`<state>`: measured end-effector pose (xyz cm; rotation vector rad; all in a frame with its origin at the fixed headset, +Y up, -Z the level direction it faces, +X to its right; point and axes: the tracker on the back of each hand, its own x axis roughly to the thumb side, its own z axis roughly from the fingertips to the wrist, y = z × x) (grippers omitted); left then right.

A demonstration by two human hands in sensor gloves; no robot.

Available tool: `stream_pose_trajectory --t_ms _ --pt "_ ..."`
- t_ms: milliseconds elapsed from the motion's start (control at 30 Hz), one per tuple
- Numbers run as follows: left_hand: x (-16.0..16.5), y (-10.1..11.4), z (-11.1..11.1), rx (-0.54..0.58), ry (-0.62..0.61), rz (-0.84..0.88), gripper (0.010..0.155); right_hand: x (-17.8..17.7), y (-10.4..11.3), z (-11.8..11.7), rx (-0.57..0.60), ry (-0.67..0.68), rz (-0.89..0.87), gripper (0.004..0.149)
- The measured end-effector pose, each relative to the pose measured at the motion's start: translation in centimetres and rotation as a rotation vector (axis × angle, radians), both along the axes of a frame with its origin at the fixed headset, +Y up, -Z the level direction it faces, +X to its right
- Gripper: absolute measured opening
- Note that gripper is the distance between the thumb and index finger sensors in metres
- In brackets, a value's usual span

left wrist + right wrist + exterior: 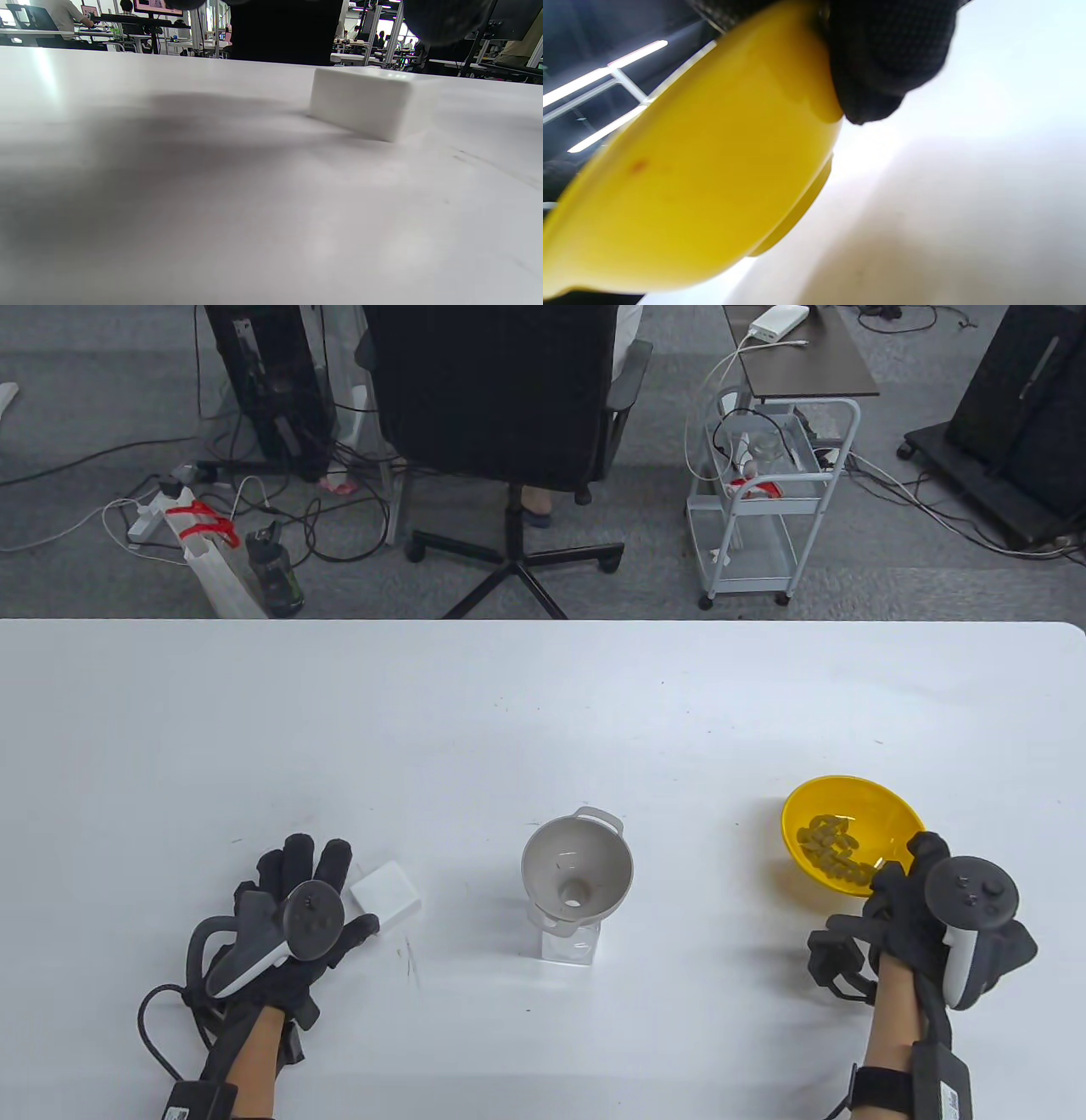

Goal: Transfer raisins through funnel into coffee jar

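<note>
A grey funnel [577, 874] sits in the mouth of a clear jar [570, 943] at the table's middle front. A yellow bowl [848, 814] holding raisins [836, 848] is at the right. My right hand [925, 908] grips the bowl's near rim; in the right wrist view a gloved finger [882, 63] lies against the bowl's outer wall [712, 178] and the bowl is lifted and tilted above the table. My left hand [293, 912] lies flat and open on the table, beside a white lid [386, 895], which also shows in the left wrist view [365, 101].
The white table [543, 712] runs to a far edge with an office chair [501, 415] and a wire cart [764, 500] on the floor beyond it.
</note>
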<state>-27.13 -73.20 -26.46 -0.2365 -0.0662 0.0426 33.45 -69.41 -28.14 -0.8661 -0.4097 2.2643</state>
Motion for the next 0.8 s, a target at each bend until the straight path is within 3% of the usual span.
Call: stream_pose_trajectory --t_ms 267,567,800 --pt "0.0 0.0 0.0 0.000 0.000 0.000 0.088 -4.5 5.1 -0.6 0.094 0.177 0.094 0.052" --pt "0.0 0.0 0.0 -0.001 0.002 0.004 0.088 -12.0 11.2 0.0 0.183 0.412 0.244 0.053" --pt "0.0 0.0 0.0 0.000 -0.001 0.006 0.088 -16.6 13.6 0.9 0.239 0.501 0.394 0.054"
